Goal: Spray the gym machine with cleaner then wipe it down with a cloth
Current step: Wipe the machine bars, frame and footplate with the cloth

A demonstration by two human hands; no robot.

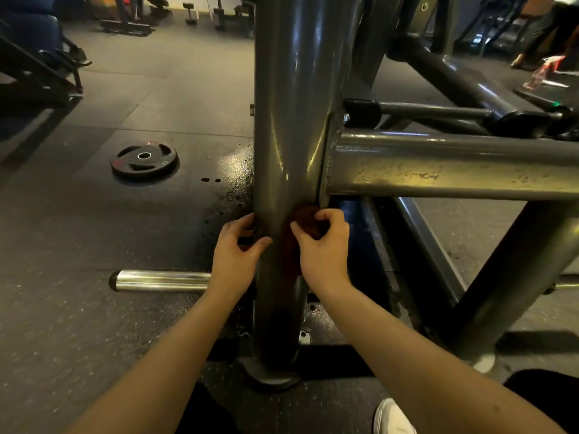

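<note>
A: Head view, item one: gym machine, grey upright post (291, 120), with a cross tube (438, 164) joining it on the right.
B: Item two, the cloth?
A: Dark reddish cloth (305, 220), against the post just below that joint, bunched in the right hand (322, 252), whose fingers curl and pinch it.
B: And the left hand (233, 258)?
A: Fingers curled round the post's left edge, thumb on its front.
B: Floor items?
A: One weight plate (144, 161), lying flat, well to the left; one chrome bar (159, 280), behind the left wrist.
</note>
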